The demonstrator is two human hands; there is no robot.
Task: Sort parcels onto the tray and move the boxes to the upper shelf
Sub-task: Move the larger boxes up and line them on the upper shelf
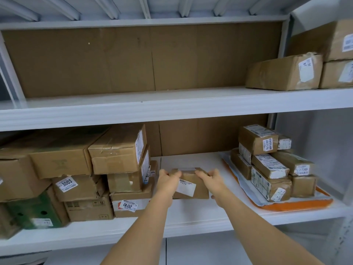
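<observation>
A small brown cardboard box (198,189) with a white label sits in the middle of the lower shelf (191,219). My left hand (167,178) grips its left top edge and my right hand (212,179) grips its right top edge, fingers curled over the far side. An orange tray (298,204) at the right of the same shelf carries several taped brown parcels (269,165) stacked in layers. The upper shelf (133,101) holds brown boxes (282,72) only at its right end.
Stacked cardboard boxes (116,150) fill the left part of the lower shelf, some labelled 3003 and 2010, with a green box (36,211) at the bottom left. White shelf uprights (282,39) stand at the right. Cardboard sheets back both shelves.
</observation>
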